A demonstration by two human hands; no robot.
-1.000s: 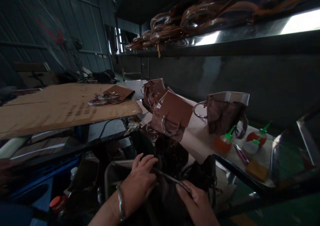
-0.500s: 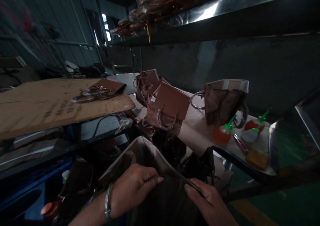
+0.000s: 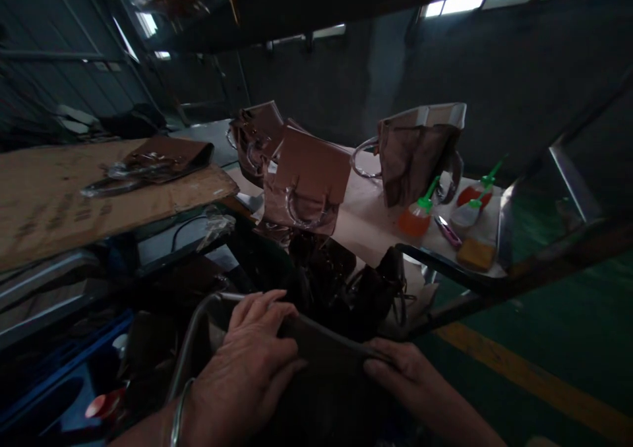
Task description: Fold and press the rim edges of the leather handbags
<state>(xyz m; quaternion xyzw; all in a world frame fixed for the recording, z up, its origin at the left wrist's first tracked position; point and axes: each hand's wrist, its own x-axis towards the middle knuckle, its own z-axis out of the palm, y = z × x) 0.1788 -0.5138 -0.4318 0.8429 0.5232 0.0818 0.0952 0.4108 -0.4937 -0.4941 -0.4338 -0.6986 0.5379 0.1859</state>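
Observation:
A dark bag (image 3: 331, 387) with a stiff rim stands open at the bottom centre, close to my body. My left hand (image 3: 247, 361), with a bracelet on its wrist, lies over the bag's left part, fingers curled over the rim and thumb on the near side. The rim's right part is pinched between the thumb and fingers of my right hand (image 3: 395, 368). The bag's lower part is too dark to make out.
Brown bags (image 3: 311, 170) and another bag (image 3: 415, 157) stand on the table beyond. Green-tipped bottles (image 3: 415, 219), a pink-handled tool (image 3: 449, 231) and a yellow block (image 3: 476, 254) lie right. Cardboard (image 3: 44, 203) holds a flat bag (image 3: 168, 153). A red-capped bottle (image 3: 103, 404) is lower left.
The view has swung to the right and tilted. My left hand has shifted from pinching the rim to lying over it with fingers spread farther across. My right hand keeps its pinch.

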